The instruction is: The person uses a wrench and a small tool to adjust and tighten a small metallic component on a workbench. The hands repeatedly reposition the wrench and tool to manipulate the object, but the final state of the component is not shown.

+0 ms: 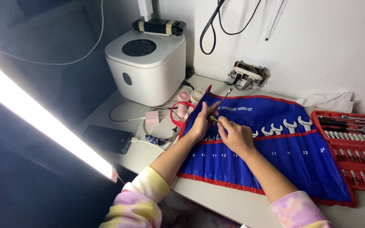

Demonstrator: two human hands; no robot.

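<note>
Holding a slim wrench [221,102] between them, both hands sit over the blue tool roll [271,147] spread on the white worktop [229,202]. The left hand [200,122] is curled closed around the wrench's lower end, and the right hand [236,135] pinches it just beside, fingers bent shut. The wrench points up toward the wall. More wrenches [287,125] stand in the roll's pockets to the right. A red socket tray [353,147] lies just beside the roll. Behind the hands stand a white appliance [146,67], small pink fans [189,96], cables [148,122] and a black phone [107,138].
</note>
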